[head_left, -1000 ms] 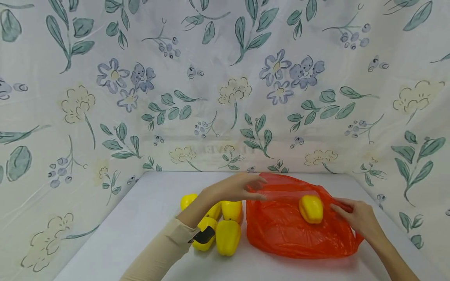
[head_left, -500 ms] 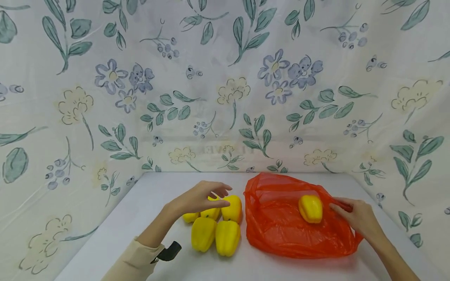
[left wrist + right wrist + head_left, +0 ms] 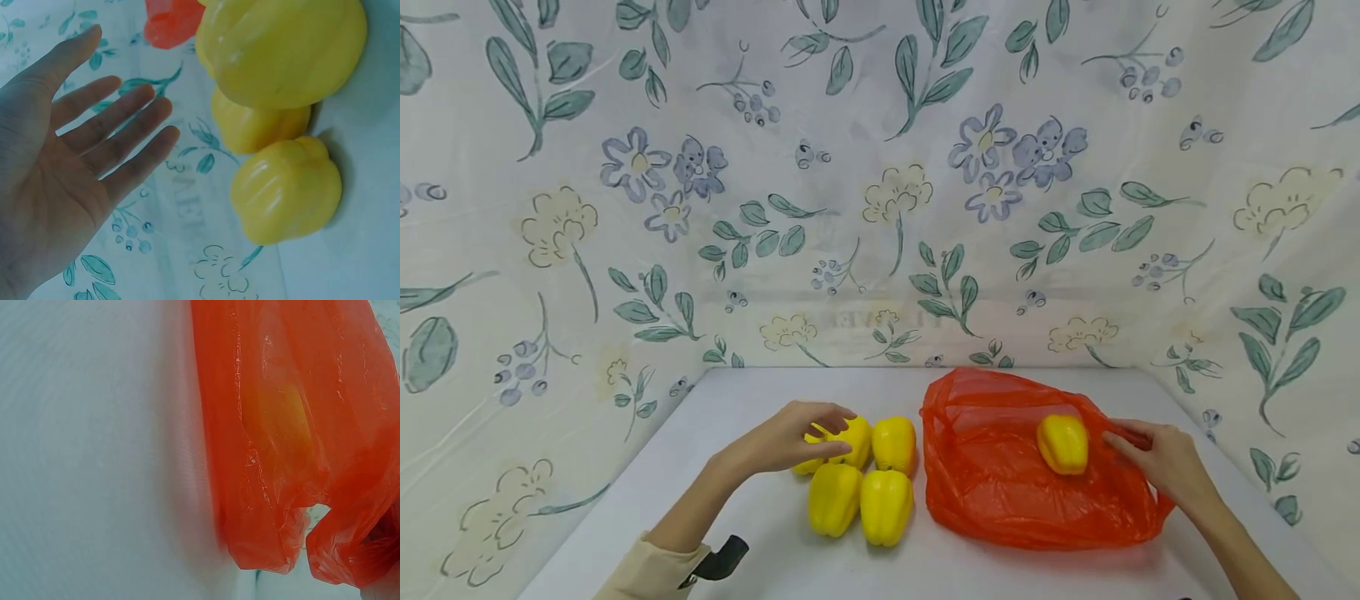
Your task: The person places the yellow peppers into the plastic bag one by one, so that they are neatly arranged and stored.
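My left hand [image 3: 797, 435] hovers over the back-left of a cluster of several yellow bell peppers [image 3: 835, 498], its fingers spread and relaxed with nothing between them. In the left wrist view the palm [image 3: 56, 194] faces the camera, apart from the peppers [image 3: 287, 190]. On the right, my right hand [image 3: 1165, 462] pinches the right edge of a red plastic bag [image 3: 1000, 492] between thumb and fingers. One yellow bell pepper [image 3: 1063, 445] lies in the bag near that hand. Through the red film [image 3: 262, 487] in the right wrist view it shows as a yellow patch.
A white tabletop [image 3: 760, 387] carries the peppers and the bag. Behind and at both sides hangs a floral-printed curtain [image 3: 865, 208]. The bag lies just right of the pepper cluster, with a narrow gap between them.
My left hand has moved left and slightly down, from over the bag's left edge to above the back-left peppers. My right hand keeps its grip on the bag, and the pepper inside stays put.
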A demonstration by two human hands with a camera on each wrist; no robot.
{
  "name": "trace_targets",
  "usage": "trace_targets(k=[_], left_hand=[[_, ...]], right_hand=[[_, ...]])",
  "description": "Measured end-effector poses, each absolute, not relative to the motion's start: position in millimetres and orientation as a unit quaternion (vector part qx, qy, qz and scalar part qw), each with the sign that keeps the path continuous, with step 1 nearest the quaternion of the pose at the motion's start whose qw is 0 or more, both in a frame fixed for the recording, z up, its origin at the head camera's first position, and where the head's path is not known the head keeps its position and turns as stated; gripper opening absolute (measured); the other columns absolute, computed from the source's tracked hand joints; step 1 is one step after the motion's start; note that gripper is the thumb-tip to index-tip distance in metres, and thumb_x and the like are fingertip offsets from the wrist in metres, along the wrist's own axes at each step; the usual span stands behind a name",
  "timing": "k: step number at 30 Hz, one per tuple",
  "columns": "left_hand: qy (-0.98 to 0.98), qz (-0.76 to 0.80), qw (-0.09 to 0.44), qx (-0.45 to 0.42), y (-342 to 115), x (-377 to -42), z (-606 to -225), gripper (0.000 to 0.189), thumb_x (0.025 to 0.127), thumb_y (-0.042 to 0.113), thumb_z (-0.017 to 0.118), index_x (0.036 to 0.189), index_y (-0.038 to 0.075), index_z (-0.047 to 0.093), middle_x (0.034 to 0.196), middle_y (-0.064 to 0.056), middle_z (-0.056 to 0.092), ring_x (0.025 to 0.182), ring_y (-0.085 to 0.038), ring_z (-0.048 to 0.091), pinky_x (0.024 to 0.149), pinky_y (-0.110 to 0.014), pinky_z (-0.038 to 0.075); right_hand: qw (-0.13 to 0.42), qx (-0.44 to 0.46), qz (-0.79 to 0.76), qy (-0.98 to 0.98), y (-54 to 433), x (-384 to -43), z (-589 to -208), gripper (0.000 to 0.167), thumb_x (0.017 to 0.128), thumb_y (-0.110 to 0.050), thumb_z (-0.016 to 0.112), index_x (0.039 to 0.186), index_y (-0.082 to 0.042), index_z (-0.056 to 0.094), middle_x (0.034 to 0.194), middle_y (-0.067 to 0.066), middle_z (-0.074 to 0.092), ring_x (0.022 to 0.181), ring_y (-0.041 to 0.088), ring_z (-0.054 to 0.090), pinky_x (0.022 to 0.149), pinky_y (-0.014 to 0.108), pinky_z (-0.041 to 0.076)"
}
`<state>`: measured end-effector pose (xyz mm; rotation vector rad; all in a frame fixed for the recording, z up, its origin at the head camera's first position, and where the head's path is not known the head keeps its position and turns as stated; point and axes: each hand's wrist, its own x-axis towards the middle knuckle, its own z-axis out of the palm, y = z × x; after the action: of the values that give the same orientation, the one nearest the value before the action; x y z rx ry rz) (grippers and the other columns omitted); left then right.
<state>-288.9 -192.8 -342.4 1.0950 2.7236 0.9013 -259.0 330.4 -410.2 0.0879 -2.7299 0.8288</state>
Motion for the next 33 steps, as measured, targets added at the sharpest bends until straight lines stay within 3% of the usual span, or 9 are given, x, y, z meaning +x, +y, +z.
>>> trace_targets(k=[10,21,33], left_hand=[[0.882,0.297,0.069,0.359,-206.4,-288.4,-354.1,0.055,0.088,0.042,0.071,0.131,0.011,0.059,0.128,-0.008,0.066,0.115,-0.027,0.062,0.096,-0.044,0.054],[0.882,0.302,0.12,0.341,-212.9,-281.3,-369.8,0.069,0.079,0.041,0.08,0.138,0.016,0.053,0.14,-0.002,0.055,0.128,-0.028,0.051,0.105,-0.053,0.046],[0.905,0.261,0.123,0.312,-219.9,-278.7,-387.7,0.079,0.073,0.048,0.083,0.14,0.02,0.052,0.139,-0.002,0.055,0.127,-0.025,0.051,0.109,-0.055,0.041]], right_hand=[[0.144,0.031,0.293,-0.945,331.4,-259.7,-409.3,0.053,0.093,-0.039,0.065,0.125,0.004,0.063,0.112,0.026,0.069,0.092,0.035,0.069,0.072,0.038,0.061],[0.137,0.028,0.298,-0.944,332.8,-259.6,-410.6,0.053,0.094,-0.038,0.065,0.126,0.004,0.062,0.113,0.027,0.069,0.093,0.035,0.069,0.072,0.038,0.061],[0.133,0.021,0.302,-0.944,332.5,-259.0,-410.6,0.053,0.094,-0.039,0.065,0.126,0.003,0.062,0.115,0.027,0.068,0.095,0.036,0.068,0.073,0.038,0.061]])
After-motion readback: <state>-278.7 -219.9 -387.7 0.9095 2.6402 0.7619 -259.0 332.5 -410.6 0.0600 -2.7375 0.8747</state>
